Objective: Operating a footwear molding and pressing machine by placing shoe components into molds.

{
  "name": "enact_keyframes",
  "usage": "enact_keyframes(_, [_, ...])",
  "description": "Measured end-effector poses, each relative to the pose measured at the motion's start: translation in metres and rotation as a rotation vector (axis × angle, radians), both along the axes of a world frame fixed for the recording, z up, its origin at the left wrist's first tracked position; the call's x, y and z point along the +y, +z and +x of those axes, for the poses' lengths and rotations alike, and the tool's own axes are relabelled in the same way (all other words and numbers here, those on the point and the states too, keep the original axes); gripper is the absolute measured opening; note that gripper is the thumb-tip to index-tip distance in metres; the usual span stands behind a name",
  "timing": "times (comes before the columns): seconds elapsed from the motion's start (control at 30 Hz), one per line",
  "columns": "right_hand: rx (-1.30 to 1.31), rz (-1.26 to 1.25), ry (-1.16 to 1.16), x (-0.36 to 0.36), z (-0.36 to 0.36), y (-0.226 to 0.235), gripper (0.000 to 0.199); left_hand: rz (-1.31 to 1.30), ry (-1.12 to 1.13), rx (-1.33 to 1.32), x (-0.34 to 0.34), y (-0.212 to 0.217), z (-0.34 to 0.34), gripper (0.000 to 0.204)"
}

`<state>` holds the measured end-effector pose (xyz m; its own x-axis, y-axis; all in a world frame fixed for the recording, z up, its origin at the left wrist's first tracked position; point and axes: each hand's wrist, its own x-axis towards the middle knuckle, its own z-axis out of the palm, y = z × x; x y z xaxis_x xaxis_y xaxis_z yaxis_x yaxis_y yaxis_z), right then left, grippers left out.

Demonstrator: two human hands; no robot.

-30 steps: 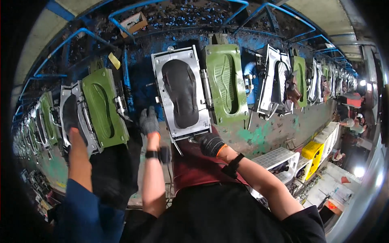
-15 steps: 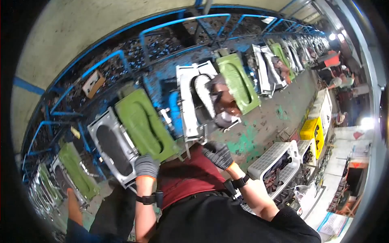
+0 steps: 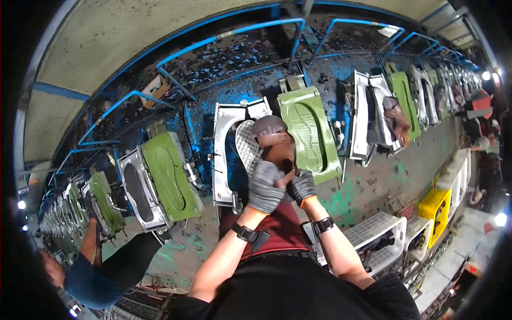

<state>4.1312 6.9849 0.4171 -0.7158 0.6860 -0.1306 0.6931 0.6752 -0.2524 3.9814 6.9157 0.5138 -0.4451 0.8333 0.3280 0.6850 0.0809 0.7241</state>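
Observation:
In front of me a mould stands open, with a silver metal frame point(image 3: 220, 160) on the left and a green sole plate point(image 3: 308, 133) on the right. Between them a brown shoe upper point(image 3: 278, 151) sits over a form, beside a light, textured sole-shaped part point(image 3: 246, 144). My left hand point(image 3: 265, 188), in a grey knit glove and slightly blurred, closes on the near end of the upper. Against that same end, my right hand point(image 3: 302, 186), in a darker grey glove, has its fingers curled in. The fingertips are partly hidden.
More moulds line the blue bench, one with a green plate point(image 3: 169, 178) at left, another with a brown upper point(image 3: 397, 120) at right. Blue rails point(image 3: 229, 36) run behind. A co-worker point(image 3: 101, 277) is at lower left. White crates point(image 3: 373, 234) and a yellow crate point(image 3: 434, 213) stand at right.
My left hand has left the green-plated mould on the left and moved right to the brown upper. My right hand has come up beside it. The view has shifted.

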Motion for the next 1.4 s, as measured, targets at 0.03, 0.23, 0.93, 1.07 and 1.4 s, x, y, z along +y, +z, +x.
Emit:
enact_keyframes(0.03, [0.467,-0.415,-0.288,0.012,-0.010,0.032,0.021,0.009,0.107,-0.133,0.001,0.004,-0.015,0.021])
enact_keyframes(0.23, [0.546,-0.207,-0.277,0.066,-0.074,0.110,0.035,0.206,0.341,-0.788,0.023,-0.071,-0.104,0.096])
enact_keyframes(0.93, [0.103,-0.530,0.986,-0.092,-0.101,-0.121,0.026,-0.140,0.637,-1.603,-0.106,-0.094,-0.038,0.073])
enact_keyframes(1.07, [-0.058,-0.584,0.870,-0.091,-0.096,-0.196,0.052,-0.359,0.694,-0.889,-0.032,-0.093,-0.044,0.065])
enact_keyframes(1.4, [0.158,-0.496,-0.109,0.012,-0.105,-0.003,0.027,0.223,0.909,-1.233,-0.038,-0.126,-0.043,0.030])
